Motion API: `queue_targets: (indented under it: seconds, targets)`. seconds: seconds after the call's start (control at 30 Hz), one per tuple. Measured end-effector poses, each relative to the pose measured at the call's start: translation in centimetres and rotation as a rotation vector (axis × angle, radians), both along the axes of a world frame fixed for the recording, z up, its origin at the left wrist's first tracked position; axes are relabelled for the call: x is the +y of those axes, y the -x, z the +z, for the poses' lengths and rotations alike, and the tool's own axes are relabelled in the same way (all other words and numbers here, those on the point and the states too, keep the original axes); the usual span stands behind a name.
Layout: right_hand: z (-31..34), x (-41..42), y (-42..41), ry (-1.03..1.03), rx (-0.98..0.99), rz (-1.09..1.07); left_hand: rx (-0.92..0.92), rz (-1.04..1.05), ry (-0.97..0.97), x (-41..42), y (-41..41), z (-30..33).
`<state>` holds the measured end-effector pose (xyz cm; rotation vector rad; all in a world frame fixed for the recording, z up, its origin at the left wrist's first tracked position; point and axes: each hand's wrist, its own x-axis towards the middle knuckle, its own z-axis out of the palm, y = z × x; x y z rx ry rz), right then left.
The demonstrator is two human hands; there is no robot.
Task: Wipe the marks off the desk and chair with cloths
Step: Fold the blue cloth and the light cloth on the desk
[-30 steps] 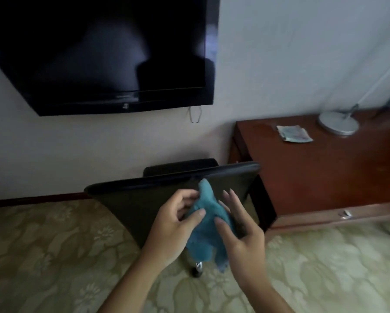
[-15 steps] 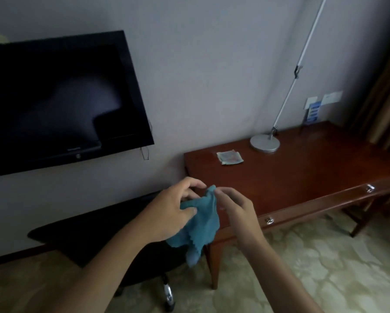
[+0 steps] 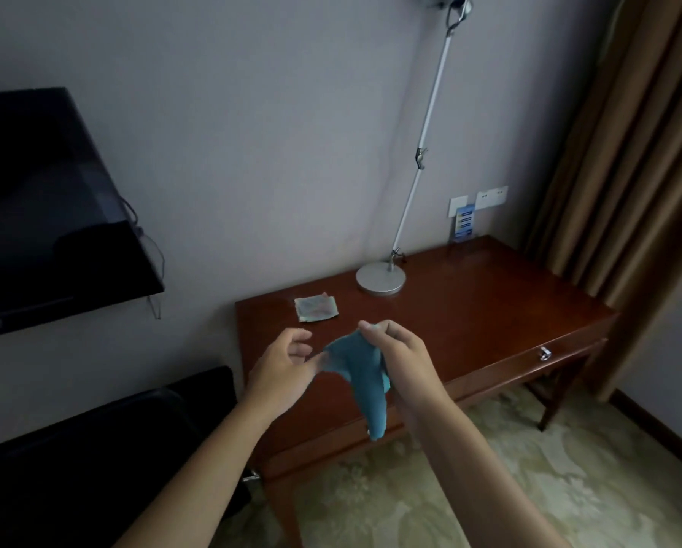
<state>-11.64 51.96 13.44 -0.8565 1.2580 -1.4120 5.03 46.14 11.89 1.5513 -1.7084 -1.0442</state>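
Observation:
A blue cloth [image 3: 365, 383] hangs in the air over the front left part of the dark red wooden desk [image 3: 469, 310]. My right hand [image 3: 404, 363] pinches its top edge between thumb and fingertips. My left hand [image 3: 282, 371] pinches the cloth's left corner with thumb and fingers, stretching it sideways. The rest of the cloth droops down below my right hand. A second, folded pale cloth [image 3: 316, 309] lies flat on the desk's back left corner. The black chair [image 3: 94, 448] stands low at the left of the desk, mostly in shadow.
A silver desk lamp [image 3: 380, 278] with a long thin arm stands at the back of the desk. A black TV [image 3: 35, 215] hangs on the wall at left. Brown curtains [image 3: 627, 152] hang at right. A small blue card stand [image 3: 464, 224] sits by the wall sockets. Patterned carpet covers the floor.
The view has swung right and up from the chair to the desk. My hands have drawn apart, spreading the blue cloth, which now hangs longer below my right hand.

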Motion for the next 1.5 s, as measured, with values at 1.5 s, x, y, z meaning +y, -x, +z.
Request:
queue_targets:
  seconds: [1.5]
  targets:
    - [-7.0,-42.9,20.6,-0.155,-0.455,0.429,0.906,0.142,-0.608,-37.6,18.9,-9.5]
